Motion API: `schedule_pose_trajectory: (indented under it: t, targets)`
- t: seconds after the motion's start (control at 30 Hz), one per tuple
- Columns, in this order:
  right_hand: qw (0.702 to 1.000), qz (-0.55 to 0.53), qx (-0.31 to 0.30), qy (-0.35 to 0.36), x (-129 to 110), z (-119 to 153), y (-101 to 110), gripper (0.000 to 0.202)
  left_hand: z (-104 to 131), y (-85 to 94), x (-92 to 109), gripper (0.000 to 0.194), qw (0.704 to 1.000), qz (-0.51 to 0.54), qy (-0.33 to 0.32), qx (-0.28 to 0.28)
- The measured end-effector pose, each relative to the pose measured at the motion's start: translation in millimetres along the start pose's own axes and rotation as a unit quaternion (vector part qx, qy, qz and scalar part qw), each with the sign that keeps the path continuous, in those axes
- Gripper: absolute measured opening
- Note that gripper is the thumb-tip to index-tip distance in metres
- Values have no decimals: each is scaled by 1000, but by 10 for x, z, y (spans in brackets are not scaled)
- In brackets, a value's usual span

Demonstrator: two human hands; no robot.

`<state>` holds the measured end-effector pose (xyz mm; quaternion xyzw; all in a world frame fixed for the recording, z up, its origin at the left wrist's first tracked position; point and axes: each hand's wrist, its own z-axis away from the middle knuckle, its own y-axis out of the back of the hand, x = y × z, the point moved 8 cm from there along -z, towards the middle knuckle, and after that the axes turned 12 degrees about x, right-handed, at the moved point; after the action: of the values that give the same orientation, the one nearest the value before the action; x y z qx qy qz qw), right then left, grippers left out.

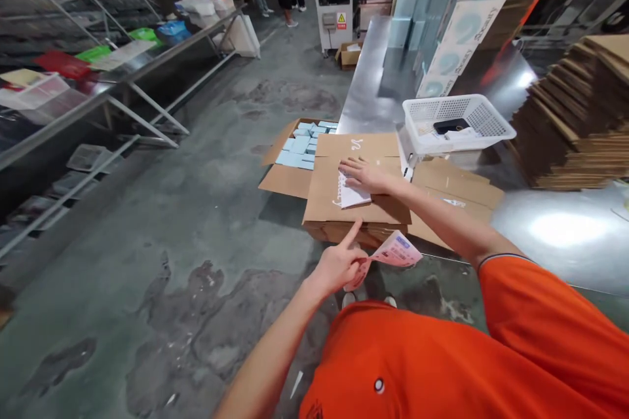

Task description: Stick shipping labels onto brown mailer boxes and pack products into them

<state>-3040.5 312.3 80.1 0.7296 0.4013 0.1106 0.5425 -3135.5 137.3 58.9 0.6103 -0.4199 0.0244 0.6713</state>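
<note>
Resting fingers flat, your right hand [367, 176] part-covers white paper [354, 196] atop the brown cardboard box [324, 170]; your left hand [338, 266], nearer you, pinches a pink printed slip [399, 253].

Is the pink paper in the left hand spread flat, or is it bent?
Bent: the pink paper narrows where the left hand grips it; two parts slant differently.

Closed brown cardboard box [325, 186] marked in white, with white paper [354, 197] lying on top; at its near side, bent pink printed slip [398, 253].
</note>
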Motion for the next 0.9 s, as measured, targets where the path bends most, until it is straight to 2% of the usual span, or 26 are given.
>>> schedule_pose_trajectory:
  t: [0.07, 0.17, 0.23, 0.27, 0.3, 0.33, 0.37, 0.4, 0.47, 0.53, 0.6, 0.63, 0.7, 0.77, 0.83, 0.9]
  targets:
    - [999, 26, -24, -19, -141, 164, -65, 63, 43, 135, -71, 36, 997, 58, 9, 46]
    - [997, 5, -34, 67, -745, 624, -87, 76, 139, 566, -405, 30, 963, 140, 82, 215]
    - [989, -38, -20, 141, -1097, 922, -20, 71, 199, 776, -656, 32, 933, 167, 137, 288]
    - [989, -53, 6, 141, -1134, 1005, 53, 64, 200, 821, -744, 34, 926, 177, 156, 296]
    - [992, -59, 49, 101, -1043, 1029, 152, 56, 184, 835, -799, 36, 923, 185, 169, 291]
    - [993, -54, 107, 23, -829, 1022, 272, 50, 160, 830, -820, 37, 924, 193, 175, 281]
    - [981, -43, 170, -87, -519, 1026, 397, 48, 139, 815, -817, 37, 923, 201, 179, 274]
    - [952, -36, 222, -209, -171, 1073, 495, 48, 126, 791, -795, 38, 922, 208, 184, 269]
    - [872, -74, 259, -408, 419, 1257, 527, 51, 133, 715, -724, 38, 919, 224, 197, 259]
    - [806, -187, 235, -509, 754, 1470, 397, 48, 184, 605, -661, 37, 910, 249, 219, 248]
    - [756, -295, 233, -536, 872, 1757, 321, 43, 254, 466, -633, 37, 893, 291, 250, 235]
    - [740, -318, 249, -538, 890, 1947, 341, 42, 288, 393, -629, 37, 883, 313, 266, 229]
    - [717, -312, 299, -547, 889, 2385, 454, 42, 341, 259, -626, 39, 864, 345, 292, 222]
    - [691, -287, 345, -567, 852, 2757, 570, 41, 369, 157, -607, 39, 857, 347, 311, 218]
    - [670, -291, 376, -570, 794, 2870, 621, 42, 376, 100, -550, 38, 861, 335, 316, 216]
    - [669, -332, 391, -539, 718, 2658, 602, 45, 369, 87, -470, 38, 868, 322, 310, 217]
